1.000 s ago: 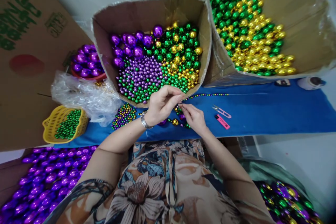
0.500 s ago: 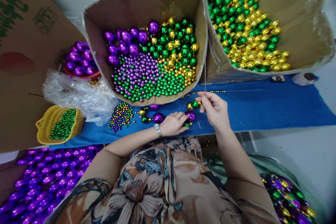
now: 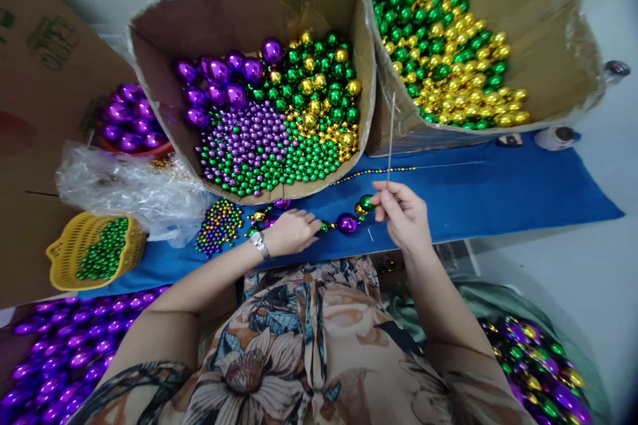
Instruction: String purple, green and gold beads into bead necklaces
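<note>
Closest in my remote feed is a floral-print cloth garment (image 3: 279,352), with a mass of large glossy purple balls (image 3: 70,352) below desk level on the left. Beyond the garment, over the desk covered in blue cloth (image 3: 498,192), my left hand (image 3: 292,231) curls its fingers at a strand of shiny purple, green and gold round beads of mixed sizes (image 3: 347,223); whether that grip is closed on it, I cannot tell. The strand lies along the near part of the desk, from around the left hand to just beside the right hand (image 3: 405,214), whose grip is closed, pinching a thin, straight, pale needle-like rod (image 3: 391,139) that points up and away. I judge the step in hand to be laying out the strand while the rod is kept ready; the next move seems to call for a steady right pinch and a light left touch, so the beads don't snag. Off left are a yellow woven-look plastic basket (image 3: 57,255) and a loose pile of tiny mixed-colour beads (image 3: 218,226). Farthest back stand two open brown cardboard boxes (image 3: 224,26), both holding shiny coloured beads.
</note>
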`<state>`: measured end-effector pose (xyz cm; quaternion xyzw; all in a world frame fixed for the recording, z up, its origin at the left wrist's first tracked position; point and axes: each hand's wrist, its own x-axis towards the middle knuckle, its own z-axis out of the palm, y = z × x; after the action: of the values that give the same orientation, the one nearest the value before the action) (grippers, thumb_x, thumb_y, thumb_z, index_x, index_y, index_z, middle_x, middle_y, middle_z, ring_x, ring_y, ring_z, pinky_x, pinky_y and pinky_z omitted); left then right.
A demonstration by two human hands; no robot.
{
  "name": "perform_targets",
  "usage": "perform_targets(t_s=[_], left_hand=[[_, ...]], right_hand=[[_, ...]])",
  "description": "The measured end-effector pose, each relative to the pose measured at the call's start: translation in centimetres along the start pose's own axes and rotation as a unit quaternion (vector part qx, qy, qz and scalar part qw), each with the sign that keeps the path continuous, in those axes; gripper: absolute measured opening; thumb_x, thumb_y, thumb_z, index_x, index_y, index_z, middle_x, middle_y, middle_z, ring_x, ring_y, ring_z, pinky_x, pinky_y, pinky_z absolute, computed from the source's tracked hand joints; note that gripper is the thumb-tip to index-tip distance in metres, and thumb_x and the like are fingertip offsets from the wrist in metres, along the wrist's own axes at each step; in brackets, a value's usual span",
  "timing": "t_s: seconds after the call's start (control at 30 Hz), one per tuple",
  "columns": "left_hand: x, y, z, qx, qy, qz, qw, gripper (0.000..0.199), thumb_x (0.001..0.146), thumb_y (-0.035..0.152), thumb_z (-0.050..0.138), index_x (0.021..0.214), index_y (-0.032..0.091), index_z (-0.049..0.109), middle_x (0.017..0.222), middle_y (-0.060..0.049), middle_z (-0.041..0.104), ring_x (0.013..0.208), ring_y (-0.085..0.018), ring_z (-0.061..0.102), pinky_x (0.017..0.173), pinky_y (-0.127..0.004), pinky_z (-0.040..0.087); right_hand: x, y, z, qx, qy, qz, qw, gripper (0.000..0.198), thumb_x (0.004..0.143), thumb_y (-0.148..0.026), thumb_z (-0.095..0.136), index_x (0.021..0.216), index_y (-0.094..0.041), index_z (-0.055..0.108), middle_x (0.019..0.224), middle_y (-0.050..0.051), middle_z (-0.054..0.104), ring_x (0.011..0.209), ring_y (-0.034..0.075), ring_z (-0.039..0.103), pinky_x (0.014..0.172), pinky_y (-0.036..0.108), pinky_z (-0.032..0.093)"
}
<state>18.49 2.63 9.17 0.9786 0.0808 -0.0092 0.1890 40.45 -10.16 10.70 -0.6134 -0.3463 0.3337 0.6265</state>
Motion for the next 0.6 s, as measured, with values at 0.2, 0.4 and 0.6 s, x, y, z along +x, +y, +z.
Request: perform_targets(t_s=[0.2,0.4,0.6], left_hand=[[7.2,1.2,2.0,-0.291,0.191,0.026,0.937,0.059,0.081,0.044,0.067,0.131,0.019,0.047,0.133,-0.015,0.055,0.124,-0.027,0.052,0.103,-0.043,0.042],[9.9,1.4,3.9,-0.392,0.13,-0.003,0.911,0.048,0.077,0.047,0.069,0.112,0.016,0.057,0.096,-0.005,0.067,0.082,-0.017,0.063,0.079,-0.031,0.05],[9.7,1.6,4.7,-0.313,0.075,-0.05,0.945,0.034,0.083,0.034,0.06,0.113,0.019,0.056,0.083,-0.001,0.065,0.072,-0.016,0.061,0.069,-0.027,0.046]], right_hand=[[-0.9,0.1,2.6,0.016,-0.05,0.033,0.998,0.032,0.091,-0.046,0.056,0.111,-0.023,0.064,0.081,0.0,0.065,0.062,0.009,0.059,0.054,0.022,0.051],[-0.1,-1.6,1.2,0.024,0.032,0.0,0.999,0.028,0.091,-0.046,0.055,0.104,-0.023,0.064,0.072,-0.003,0.057,0.058,0.007,0.054,0.054,0.02,0.048],[1.4,-2.0,-0.8,0.001,0.108,-0.034,0.994,0.025,0.092,-0.044,0.054,0.101,-0.022,0.06,0.067,-0.004,0.053,0.051,0.005,0.049,0.046,0.017,0.04]])
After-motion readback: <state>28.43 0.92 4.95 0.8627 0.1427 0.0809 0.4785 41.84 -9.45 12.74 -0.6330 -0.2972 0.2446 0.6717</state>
